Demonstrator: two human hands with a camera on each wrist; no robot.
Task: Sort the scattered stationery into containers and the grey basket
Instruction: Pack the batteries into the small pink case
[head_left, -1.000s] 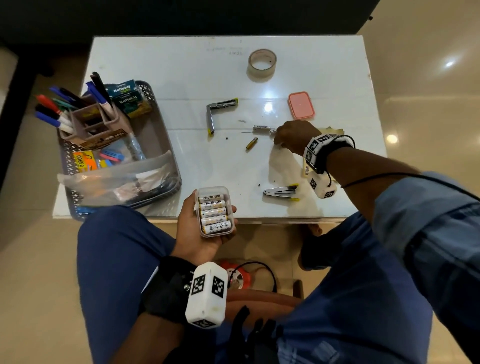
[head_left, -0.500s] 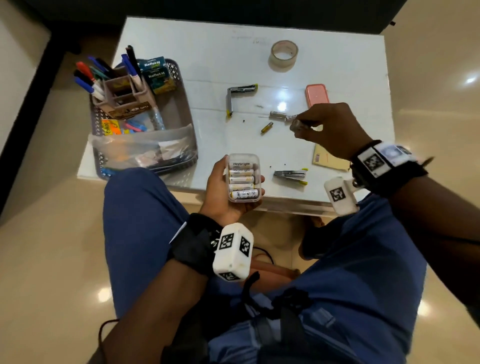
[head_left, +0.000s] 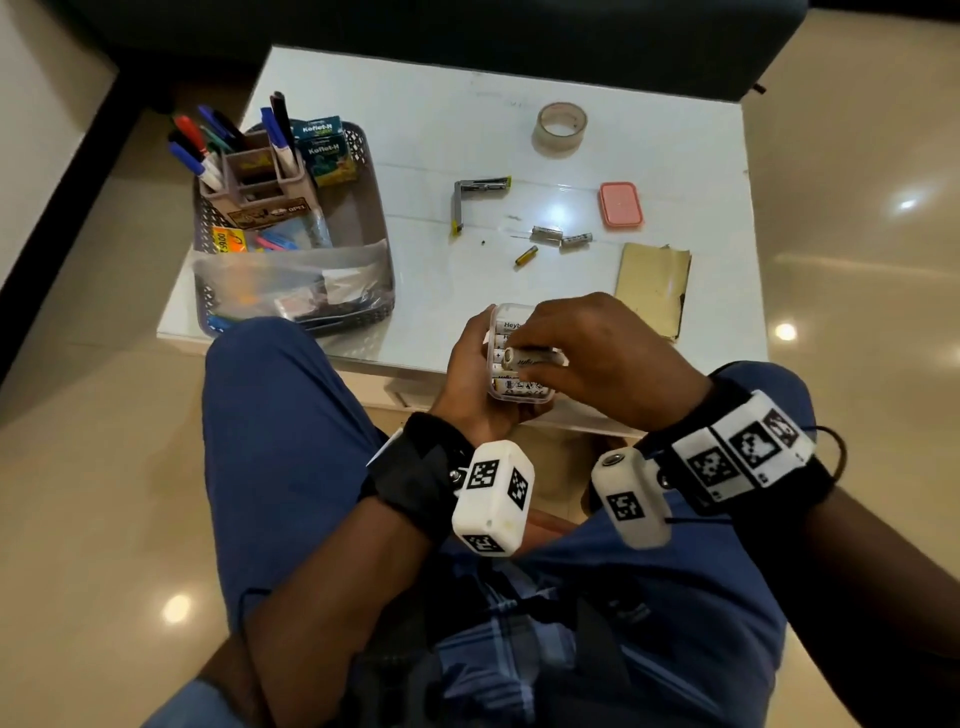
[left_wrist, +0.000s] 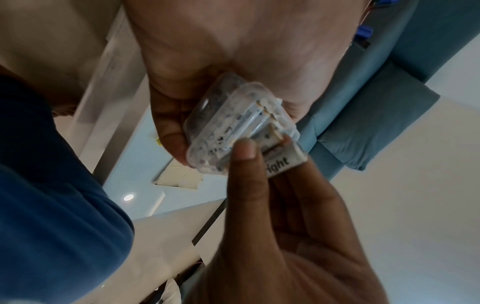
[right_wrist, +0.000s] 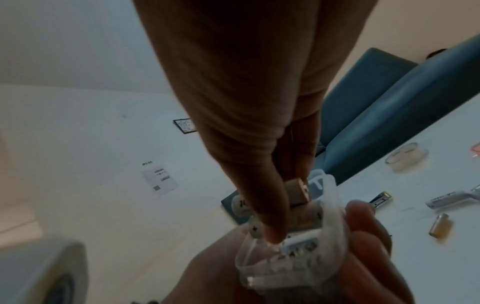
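Observation:
My left hand (head_left: 470, 366) grips a small clear plastic box (head_left: 511, 392) of white batteries, just off the table's near edge. My right hand (head_left: 558, 340) pinches one white battery (head_left: 535, 358) crosswise over the box's open top. In the left wrist view that battery (left_wrist: 284, 162) sits between thumb and fingers against the box (left_wrist: 228, 123). Loose on the white table (head_left: 426, 130) lie two silver batteries (head_left: 545, 234) and a small yellow one (head_left: 525, 255). The grey basket (head_left: 371, 156) stands at the left.
In the basket are a pen holder (head_left: 257, 179) with markers, green boxes and a plastic bag. Also on the table are a tape roll (head_left: 560, 127), an open stapler (head_left: 478, 195), a pink lid (head_left: 620, 203) and a brown envelope (head_left: 654, 286).
My right hand lifted a battery from mid-table and brought it back to the box in my left hand. The small stapler near the front edge is now hidden behind my hands.

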